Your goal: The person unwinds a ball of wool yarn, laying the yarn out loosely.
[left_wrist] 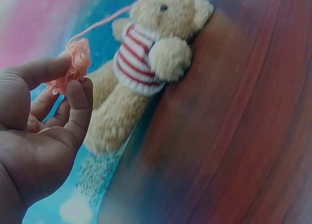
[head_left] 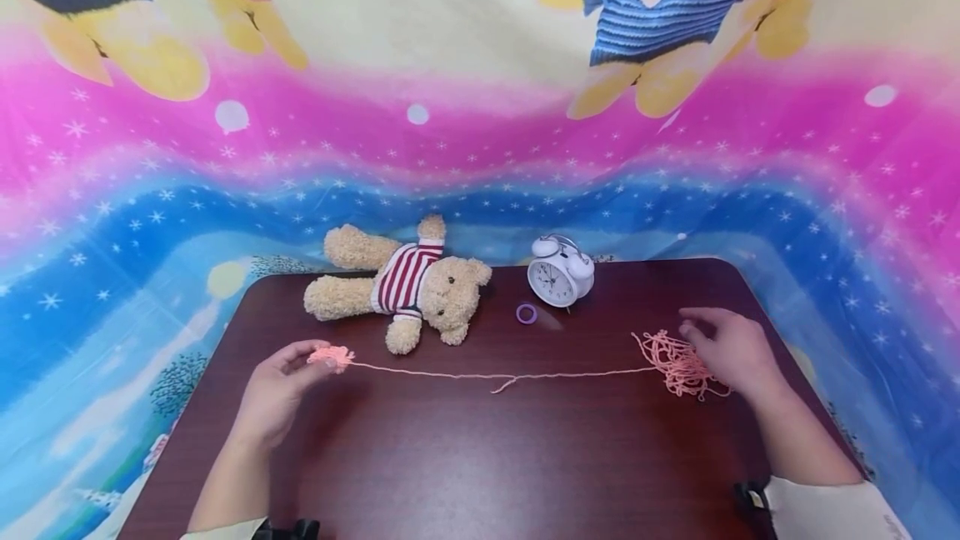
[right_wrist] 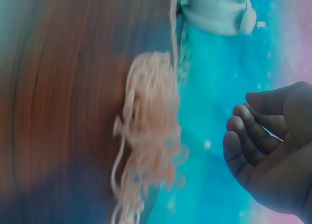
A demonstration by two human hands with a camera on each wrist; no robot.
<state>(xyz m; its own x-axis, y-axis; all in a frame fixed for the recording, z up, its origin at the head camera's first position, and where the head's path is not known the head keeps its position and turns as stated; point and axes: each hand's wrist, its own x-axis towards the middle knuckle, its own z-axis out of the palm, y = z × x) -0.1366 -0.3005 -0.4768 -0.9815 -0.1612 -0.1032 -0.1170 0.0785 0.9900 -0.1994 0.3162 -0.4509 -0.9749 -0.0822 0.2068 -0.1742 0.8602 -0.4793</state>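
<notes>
Between the left hand and the right hand, in the head view, a salmon-pink strand is stretched nearly straight across a dark table, with a short loose end branching off near its middle. At one end, a small yarn bundle is pinched by the left thumb and fingers. At the other, a loose yarn pile is seen just beside the right hand, whose fingers are bent. Toward the back of the table, a teddy bear in a red-and-white striped top is laid down, its head toward a white alarm clock. Near the clock, a purple ring is seen. A printed backdrop is hung behind.

In the left wrist view, the small bundle is shown gripped between thumb and fingertips, with the strand led away from it past the bear.

In the right wrist view, nothing is held by the right hand: its fingers are loosely curved and set apart from the tangled pile. Part of the clock is shown near the strand, and the pile is blurred.
</notes>
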